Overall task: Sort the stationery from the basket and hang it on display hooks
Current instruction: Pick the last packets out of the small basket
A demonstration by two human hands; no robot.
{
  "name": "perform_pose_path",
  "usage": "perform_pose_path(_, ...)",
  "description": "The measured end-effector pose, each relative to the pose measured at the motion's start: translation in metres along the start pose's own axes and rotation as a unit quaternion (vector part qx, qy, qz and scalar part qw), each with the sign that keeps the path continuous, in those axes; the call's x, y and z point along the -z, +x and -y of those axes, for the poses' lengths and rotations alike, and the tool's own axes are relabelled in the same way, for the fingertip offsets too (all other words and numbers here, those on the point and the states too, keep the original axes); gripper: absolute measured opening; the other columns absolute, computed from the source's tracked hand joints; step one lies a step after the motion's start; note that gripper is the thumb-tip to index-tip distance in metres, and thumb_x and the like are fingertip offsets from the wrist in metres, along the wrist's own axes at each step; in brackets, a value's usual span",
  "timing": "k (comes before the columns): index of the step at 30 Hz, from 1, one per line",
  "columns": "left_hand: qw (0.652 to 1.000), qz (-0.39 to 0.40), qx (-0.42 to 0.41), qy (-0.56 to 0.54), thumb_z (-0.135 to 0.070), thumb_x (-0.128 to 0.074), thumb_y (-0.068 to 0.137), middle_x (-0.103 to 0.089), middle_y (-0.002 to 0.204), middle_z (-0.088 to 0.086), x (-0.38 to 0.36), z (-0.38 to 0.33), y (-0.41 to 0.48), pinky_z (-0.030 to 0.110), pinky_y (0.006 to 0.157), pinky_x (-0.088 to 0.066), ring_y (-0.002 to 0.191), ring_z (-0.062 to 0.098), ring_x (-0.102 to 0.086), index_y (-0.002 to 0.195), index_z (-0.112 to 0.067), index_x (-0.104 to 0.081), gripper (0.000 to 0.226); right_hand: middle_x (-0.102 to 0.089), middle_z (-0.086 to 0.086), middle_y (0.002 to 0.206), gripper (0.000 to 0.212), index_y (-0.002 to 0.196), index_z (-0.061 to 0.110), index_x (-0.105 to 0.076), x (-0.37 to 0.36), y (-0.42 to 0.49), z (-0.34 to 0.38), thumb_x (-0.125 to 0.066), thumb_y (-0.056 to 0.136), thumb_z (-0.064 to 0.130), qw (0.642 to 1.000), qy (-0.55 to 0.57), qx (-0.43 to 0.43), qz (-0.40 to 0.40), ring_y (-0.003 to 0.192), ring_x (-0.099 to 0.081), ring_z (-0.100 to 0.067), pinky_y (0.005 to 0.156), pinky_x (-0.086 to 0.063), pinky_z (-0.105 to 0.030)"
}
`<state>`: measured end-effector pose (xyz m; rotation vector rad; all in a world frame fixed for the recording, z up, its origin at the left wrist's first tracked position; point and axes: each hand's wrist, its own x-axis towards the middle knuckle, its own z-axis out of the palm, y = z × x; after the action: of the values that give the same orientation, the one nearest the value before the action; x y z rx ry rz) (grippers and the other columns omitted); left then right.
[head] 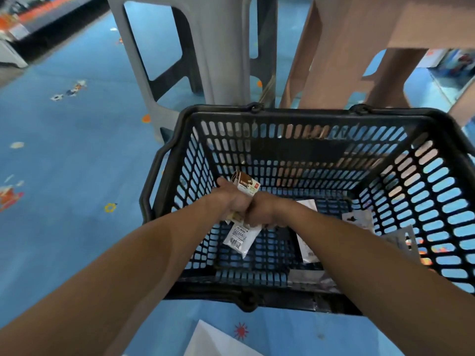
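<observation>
Two bare hands meet, knuckles touching, over the inside of a black plastic shopping basket [282, 113]. The left hand [230, 199] has its fingers curled tightly round a small brown-and-white packet [245, 185]. The packet's top end sticks up above the fist and its lower edge shows just below. The right hand [266, 211] is pressed against the left. Its fingers are curled round the top of a white barcode packet [239, 236], which hangs down from the fist, tilted, above the basket floor. Both forearms reach in from the bottom of the view, crossing the basket's near rim.

More stationery lies on the right side of the basket's bottom. A white flat packet [305, 240] sits just right of the hands. A pale packet with a dark shape [359, 219] lies further right. A grey card [401, 240] leans at the right wall, and another flat pack [308, 277] lies against the near wall. The left half of the basket floor shows only its mesh.

The basket stands on a blue patterned floor [77, 163]. Behind it stand a grey plastic stool [218, 47] and a tan plastic stool [359, 47]. A white sheet [213, 340] lies on the floor in front of the basket.
</observation>
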<state>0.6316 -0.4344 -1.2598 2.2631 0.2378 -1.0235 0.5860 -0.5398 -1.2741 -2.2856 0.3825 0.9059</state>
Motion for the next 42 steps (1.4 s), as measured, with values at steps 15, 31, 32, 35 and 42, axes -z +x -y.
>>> perform_pose_path(15,0.973,0.103,-0.158,-0.134,0.009,-0.062,0.081,-0.068,0.118,0.013,0.024,-0.014,-0.059,0.054,0.085,-0.060,0.106,0.036,-0.067,0.134,-0.037,-0.043,0.073,-0.067,-0.002,0.087,0.005,0.084,0.021,-0.069,0.072,-0.091,0.019,-0.070,0.079,0.021,0.953,-0.156,0.102,-0.237,0.093,-0.067,-0.027,0.083,-0.056,-0.037)
perform_pose_path(31,0.914,0.237,-0.139,-0.298,-0.003,-0.034,0.078,-0.073,0.116,0.015,0.053,-0.007,-0.095,0.040,0.078,-0.060,0.104,0.031,-0.070,0.130,-0.011,-0.059,0.058,-0.067,0.005,0.082,0.005,0.095,0.012,-0.074,0.095,-0.150,0.032,-0.071,0.094,0.016,0.947,0.086,0.237,-0.198,0.077,-0.059,-0.006,0.074,-0.047,-0.026)
perform_pose_path(32,0.902,0.254,-0.146,-0.316,-0.006,-0.034,0.075,-0.072,0.118,0.016,0.055,-0.007,-0.097,0.041,0.083,-0.059,0.106,0.033,-0.069,0.126,-0.010,-0.061,0.059,-0.067,0.002,0.082,0.006,0.096,0.008,-0.074,0.092,-0.148,0.034,-0.071,0.094,0.014,0.942,0.110,0.242,-0.207,0.075,-0.059,-0.007,0.073,-0.047,-0.026)
perform_pose_path(35,0.868,0.320,-0.180,-0.335,-0.009,-0.032,0.079,-0.070,0.114,0.019,0.057,-0.007,-0.103,0.046,0.093,-0.055,0.103,0.035,-0.068,0.115,-0.007,-0.067,0.051,-0.069,-0.001,0.083,0.005,0.094,0.006,-0.074,0.087,-0.139,0.038,-0.071,0.093,0.011,0.925,0.150,0.251,-0.242,0.079,-0.062,-0.011,0.078,-0.050,-0.032)
perform_pose_path(42,0.876,0.327,-0.223,-0.274,0.000,-0.061,0.084,-0.070,0.097,0.010,0.046,-0.013,-0.101,0.033,0.079,-0.061,0.087,0.021,-0.070,0.100,-0.011,-0.066,0.020,-0.073,0.006,0.092,0.014,0.090,0.026,-0.075,0.073,-0.131,0.043,-0.073,0.088,0.039,0.878,0.000,0.220,-0.425,0.089,-0.065,-0.013,0.079,-0.050,-0.029)
